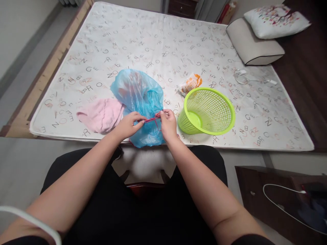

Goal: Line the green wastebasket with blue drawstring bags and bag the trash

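A translucent blue plastic bag lies at the near edge of the mattress, with something reddish showing dimly through it. Across its front runs a thin red string. My left hand pinches one part of the string between thumb and fingers. Just to the right, my right hand pinches the string too, where it bunches into small loops. A pink cloth rests left of the bag. To the right of my right hand stands a green mesh basket, tilted slightly, with nothing visible inside.
The lettered mattress spans the view. A crumpled orange-and-white bag lies behind the basket. Farther right are a white cable, a beige cushion and a patterned pillow. A dark wooden cabinet is at lower right.
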Demonstrator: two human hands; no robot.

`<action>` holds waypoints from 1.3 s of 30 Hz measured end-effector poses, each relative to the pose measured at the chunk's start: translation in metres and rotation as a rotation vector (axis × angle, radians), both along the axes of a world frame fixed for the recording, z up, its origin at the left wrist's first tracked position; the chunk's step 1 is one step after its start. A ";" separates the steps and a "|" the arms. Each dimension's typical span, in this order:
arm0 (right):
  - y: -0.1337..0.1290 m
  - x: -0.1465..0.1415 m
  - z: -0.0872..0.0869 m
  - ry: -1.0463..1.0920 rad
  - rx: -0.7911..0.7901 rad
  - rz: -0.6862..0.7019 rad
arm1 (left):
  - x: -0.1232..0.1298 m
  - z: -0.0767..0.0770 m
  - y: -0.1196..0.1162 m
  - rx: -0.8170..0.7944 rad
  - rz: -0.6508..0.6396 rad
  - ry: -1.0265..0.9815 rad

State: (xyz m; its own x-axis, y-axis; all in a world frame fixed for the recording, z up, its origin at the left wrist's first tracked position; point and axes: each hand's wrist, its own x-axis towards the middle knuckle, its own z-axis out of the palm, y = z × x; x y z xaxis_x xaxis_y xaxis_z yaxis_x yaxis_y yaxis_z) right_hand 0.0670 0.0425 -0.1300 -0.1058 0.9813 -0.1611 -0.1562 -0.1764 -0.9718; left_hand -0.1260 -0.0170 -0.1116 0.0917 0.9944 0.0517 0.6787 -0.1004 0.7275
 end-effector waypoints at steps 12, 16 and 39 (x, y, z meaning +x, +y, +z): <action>-0.008 -0.007 0.007 0.207 -0.013 0.267 | 0.012 0.002 -0.001 -0.079 0.076 -0.107; -0.008 -0.005 0.007 0.155 0.010 0.206 | 0.012 0.002 0.000 -0.110 0.124 -0.151; -0.015 0.004 0.002 -0.741 0.709 0.219 | 0.011 0.000 0.001 -0.129 0.268 -0.301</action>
